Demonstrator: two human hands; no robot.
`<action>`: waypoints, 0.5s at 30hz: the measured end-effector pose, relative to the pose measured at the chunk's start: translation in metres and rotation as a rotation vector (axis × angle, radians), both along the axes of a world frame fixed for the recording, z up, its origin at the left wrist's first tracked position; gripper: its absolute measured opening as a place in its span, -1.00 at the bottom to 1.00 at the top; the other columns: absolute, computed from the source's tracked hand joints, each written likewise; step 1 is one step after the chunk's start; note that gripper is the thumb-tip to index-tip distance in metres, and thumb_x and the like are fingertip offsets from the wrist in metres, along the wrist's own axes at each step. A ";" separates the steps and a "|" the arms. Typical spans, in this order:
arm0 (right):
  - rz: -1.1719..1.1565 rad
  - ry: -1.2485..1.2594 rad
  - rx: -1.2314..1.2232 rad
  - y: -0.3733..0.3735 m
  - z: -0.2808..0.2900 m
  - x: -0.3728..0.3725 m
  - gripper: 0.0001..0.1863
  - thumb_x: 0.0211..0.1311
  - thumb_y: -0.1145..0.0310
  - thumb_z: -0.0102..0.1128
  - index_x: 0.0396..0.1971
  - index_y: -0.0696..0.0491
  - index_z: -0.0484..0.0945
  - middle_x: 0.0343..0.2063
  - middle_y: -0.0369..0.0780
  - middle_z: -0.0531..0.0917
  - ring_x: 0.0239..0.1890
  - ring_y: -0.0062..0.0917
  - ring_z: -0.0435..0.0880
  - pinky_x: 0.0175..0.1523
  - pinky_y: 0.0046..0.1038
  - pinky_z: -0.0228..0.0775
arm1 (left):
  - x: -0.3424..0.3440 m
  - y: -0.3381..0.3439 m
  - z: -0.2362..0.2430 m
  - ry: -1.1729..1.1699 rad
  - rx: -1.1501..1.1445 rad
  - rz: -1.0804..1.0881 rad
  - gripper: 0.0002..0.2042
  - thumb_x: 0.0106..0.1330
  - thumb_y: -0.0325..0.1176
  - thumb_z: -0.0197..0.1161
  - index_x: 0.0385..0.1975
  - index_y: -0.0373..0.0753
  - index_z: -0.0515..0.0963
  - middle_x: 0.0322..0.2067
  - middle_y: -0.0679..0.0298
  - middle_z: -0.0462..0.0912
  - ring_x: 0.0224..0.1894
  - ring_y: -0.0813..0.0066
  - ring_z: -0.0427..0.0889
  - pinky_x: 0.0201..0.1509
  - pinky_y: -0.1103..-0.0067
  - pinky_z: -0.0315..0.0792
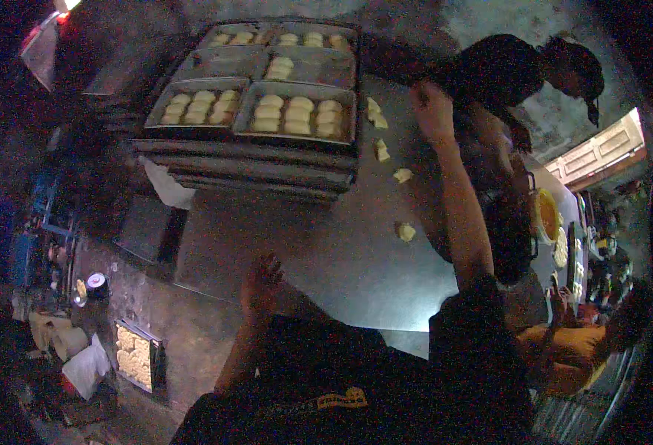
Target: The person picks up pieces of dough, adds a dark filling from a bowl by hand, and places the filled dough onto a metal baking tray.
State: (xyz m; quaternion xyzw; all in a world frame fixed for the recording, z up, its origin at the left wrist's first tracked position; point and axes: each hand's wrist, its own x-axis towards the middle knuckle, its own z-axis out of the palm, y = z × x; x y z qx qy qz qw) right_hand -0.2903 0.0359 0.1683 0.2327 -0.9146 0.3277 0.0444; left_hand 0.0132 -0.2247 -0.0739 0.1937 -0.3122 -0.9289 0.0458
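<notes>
Your left hand (261, 285) rested on the near edge of the table (326, 252) with its fingers spread and released, holding nothing. Your right hand (431, 111) reached far across, close to the dough pieces (380, 150) scattered just beside the stacked baking trays (297, 111) of shaped buns; whether its fingers gripped anything, I cannot tell.

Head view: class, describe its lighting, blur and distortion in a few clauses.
Head view: dim overall, corners fall to black; the brightest patch is a glare on the metal table near the person's chest; fisheye bends the stacked trays and table edge; the right hand is slightly blurred, the left hand dark and soft; dough pieces stay readable.
</notes>
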 end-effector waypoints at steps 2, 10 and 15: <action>-0.064 -0.096 0.108 0.044 -0.030 0.042 -0.55 0.08 0.50 0.40 0.04 0.05 0.61 0.04 -0.08 0.64 0.10 -0.24 0.63 0.14 -0.26 0.53 | -0.002 0.012 -0.015 0.006 -0.073 -0.069 -0.55 0.51 -0.24 -0.01 0.34 -0.21 0.28 0.33 0.11 0.37 0.35 0.12 0.38 0.40 0.23 0.29; -0.200 -0.071 0.142 0.093 -0.124 0.139 -0.54 0.05 0.52 0.42 0.03 0.05 0.62 0.04 -0.08 0.63 0.11 -0.24 0.62 0.14 -0.26 0.54 | -0.052 0.106 0.007 0.091 -0.172 -0.314 -0.63 0.50 -0.30 0.09 0.26 -0.19 0.36 0.26 0.14 0.43 0.28 0.22 0.46 0.36 0.30 0.37; -0.347 0.242 -0.156 0.105 -0.111 0.188 -0.53 0.04 0.54 0.43 0.02 0.05 0.63 0.05 -0.07 0.63 0.12 -0.24 0.62 0.14 -0.26 0.54 | -0.074 0.193 0.100 0.127 -0.340 -0.386 -0.63 0.40 -0.35 0.27 0.16 -0.24 0.45 0.12 0.20 0.54 0.16 0.36 0.55 0.23 0.43 0.45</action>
